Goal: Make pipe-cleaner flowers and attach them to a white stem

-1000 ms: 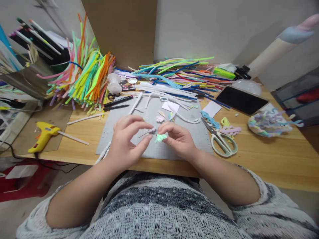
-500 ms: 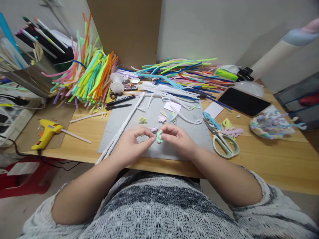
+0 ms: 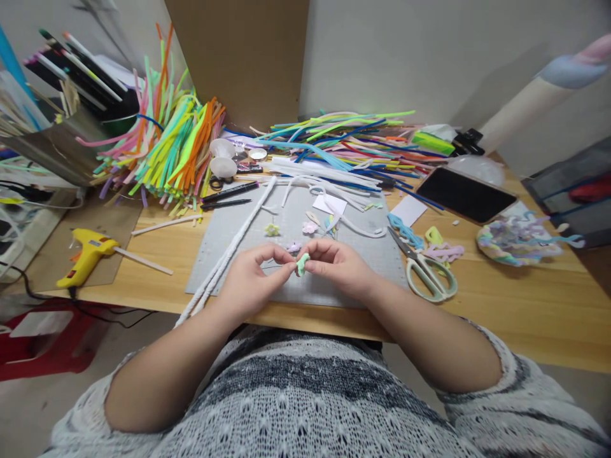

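A small mint-green piece of bent pipe cleaner (image 3: 302,263) is pinched between the fingertips of both hands, above the front of the grey cutting mat (image 3: 296,291). My left hand (image 3: 258,272) closes on it from the left with thumb and index finger. From the other side my right hand (image 3: 337,267) grips it the same way. Just behind the fingers lies a small lilac piece (image 3: 293,247). Farther back on the mat are a yellow-green flower (image 3: 272,229) and a pink flower (image 3: 310,227). The fingertips partly cover the green piece, so its full shape is hidden.
Scissors (image 3: 426,270) lie at the mat's right edge. A yellow glue gun (image 3: 86,256) rests at the left. Long white pipe cleaners (image 3: 238,238) cross the mat's left side. Colourful pipe cleaners (image 3: 167,152) and a phone (image 3: 468,193) are farther back.
The green piece has turned between the fingertips and now shows a flatter, narrower side. Both hands stay almost in place, still pinching it.
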Available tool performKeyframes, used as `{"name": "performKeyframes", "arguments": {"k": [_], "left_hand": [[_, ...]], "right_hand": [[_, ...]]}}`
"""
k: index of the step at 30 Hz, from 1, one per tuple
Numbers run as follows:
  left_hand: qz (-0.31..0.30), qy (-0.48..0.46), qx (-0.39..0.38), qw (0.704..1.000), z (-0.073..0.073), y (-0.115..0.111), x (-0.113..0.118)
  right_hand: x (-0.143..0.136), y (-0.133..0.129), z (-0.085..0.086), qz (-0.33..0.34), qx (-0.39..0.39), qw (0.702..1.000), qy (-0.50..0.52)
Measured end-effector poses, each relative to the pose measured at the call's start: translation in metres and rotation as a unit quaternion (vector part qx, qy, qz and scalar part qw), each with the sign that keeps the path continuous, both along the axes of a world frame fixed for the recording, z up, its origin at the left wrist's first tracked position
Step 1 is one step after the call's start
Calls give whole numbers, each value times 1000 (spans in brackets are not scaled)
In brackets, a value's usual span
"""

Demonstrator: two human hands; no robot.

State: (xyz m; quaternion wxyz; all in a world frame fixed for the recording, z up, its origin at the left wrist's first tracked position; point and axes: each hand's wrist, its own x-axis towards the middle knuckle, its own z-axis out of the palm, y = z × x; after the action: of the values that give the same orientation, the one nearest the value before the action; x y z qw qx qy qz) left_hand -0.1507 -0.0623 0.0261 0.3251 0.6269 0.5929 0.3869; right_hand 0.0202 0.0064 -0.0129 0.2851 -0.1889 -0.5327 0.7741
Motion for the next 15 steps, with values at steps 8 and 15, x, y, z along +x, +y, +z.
{"name": "performKeyframes", "arguments": {"k": [8,15], "left_hand": [[-24,59,33,997,3,-3,0],[36,82,32,996,-1,-7,8]], "right_hand": [[3,1,1,33,-27,999,-19],[2,-3,1,-75,167,979,-86]]}}
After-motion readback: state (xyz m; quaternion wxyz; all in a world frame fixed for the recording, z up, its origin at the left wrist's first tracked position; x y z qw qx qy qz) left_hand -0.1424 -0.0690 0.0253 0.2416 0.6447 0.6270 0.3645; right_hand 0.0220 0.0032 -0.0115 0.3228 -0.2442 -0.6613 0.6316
